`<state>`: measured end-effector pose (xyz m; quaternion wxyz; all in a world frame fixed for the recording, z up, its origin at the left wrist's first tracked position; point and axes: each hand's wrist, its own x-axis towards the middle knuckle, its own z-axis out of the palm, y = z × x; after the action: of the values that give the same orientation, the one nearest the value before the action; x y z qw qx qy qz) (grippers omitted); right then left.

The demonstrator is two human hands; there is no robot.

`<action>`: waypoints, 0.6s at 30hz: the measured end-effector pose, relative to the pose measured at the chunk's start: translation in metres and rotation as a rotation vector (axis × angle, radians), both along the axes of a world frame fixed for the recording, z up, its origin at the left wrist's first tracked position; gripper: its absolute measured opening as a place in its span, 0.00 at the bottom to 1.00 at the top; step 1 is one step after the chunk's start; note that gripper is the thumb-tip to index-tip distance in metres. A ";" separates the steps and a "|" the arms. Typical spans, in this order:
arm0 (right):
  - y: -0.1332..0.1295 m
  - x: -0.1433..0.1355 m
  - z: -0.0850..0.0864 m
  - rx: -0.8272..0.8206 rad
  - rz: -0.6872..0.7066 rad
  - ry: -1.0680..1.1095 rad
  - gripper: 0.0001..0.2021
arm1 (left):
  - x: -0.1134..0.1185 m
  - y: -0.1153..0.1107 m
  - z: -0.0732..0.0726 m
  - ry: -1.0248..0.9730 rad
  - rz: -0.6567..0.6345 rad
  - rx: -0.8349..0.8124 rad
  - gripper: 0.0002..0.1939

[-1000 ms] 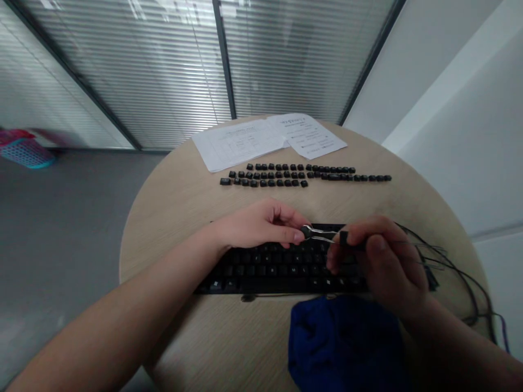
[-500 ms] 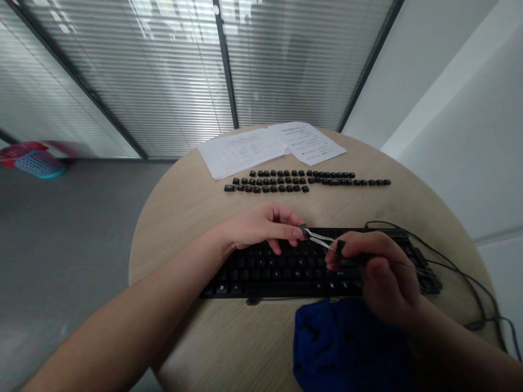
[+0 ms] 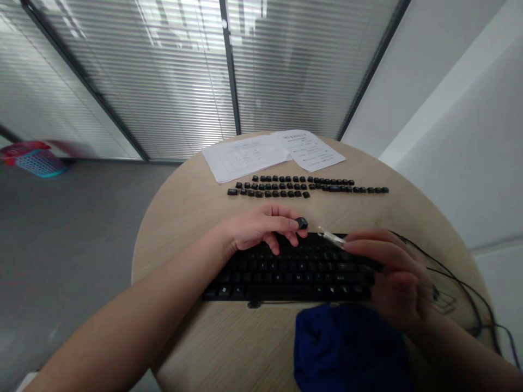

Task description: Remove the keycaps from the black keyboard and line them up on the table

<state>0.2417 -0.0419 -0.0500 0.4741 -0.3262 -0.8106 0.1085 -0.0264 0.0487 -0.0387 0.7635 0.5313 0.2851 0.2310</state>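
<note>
Head view: black keycap [image 3: 302,223] in the left hand [image 3: 263,226], metal-pronged puller [image 3: 333,239] in the right hand [image 3: 394,267]

A red and blue plastic basket [image 3: 38,160] stands on the grey floor [image 3: 98,218] at far left, by a partition with venetian blinds [image 3: 175,71]. Next comes a round, wood-grain table [image 3: 180,201]. Printed sheets [image 3: 247,158] lie at its far edge, with rows of loose keycaps [image 3: 281,186] nearer. A black keyboard [image 3: 286,276] lies below the hands, a blue cloth item [image 3: 330,343] at its near side; black cables [image 3: 461,283] curve at right, before a white wall [image 3: 457,163].

The sheets' print is too small to read. A Windows logo shows on a key at the keyboard's lower left; most other legends are unclear.

The left thumb and fingertips pinch the keycap above the keyboard's far edge, the other fingers loosely curled. The right fingers, motion-blurred, close around the puller's dark handle; its prongs point toward the keycap, near but apart from it.
</note>
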 end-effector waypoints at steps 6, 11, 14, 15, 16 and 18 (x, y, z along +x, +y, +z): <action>0.001 -0.002 0.013 0.117 -0.095 -0.137 0.21 | -0.001 0.001 0.000 -0.010 -0.002 -0.007 0.17; 0.004 -0.020 0.017 0.018 -0.153 -0.212 0.17 | -0.001 -0.001 0.001 0.046 -0.058 0.056 0.16; 0.008 -0.031 0.020 -0.035 -0.142 -0.239 0.13 | -0.001 -0.002 0.001 0.065 -0.110 0.123 0.15; 0.009 -0.033 0.021 -0.054 -0.127 -0.255 0.12 | 0.000 -0.002 0.000 0.070 -0.125 0.136 0.14; 0.011 -0.035 0.022 -0.077 -0.117 -0.271 0.11 | 0.000 -0.002 -0.001 0.074 -0.134 0.144 0.13; 0.015 -0.038 0.022 -0.123 -0.115 -0.305 0.11 | 0.001 -0.002 -0.003 0.082 -0.147 0.156 0.13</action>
<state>0.2038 -0.0269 -0.0283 0.3300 -0.4130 -0.8451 0.0800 -0.0249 0.0464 -0.0419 0.7225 0.6176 0.2576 0.1737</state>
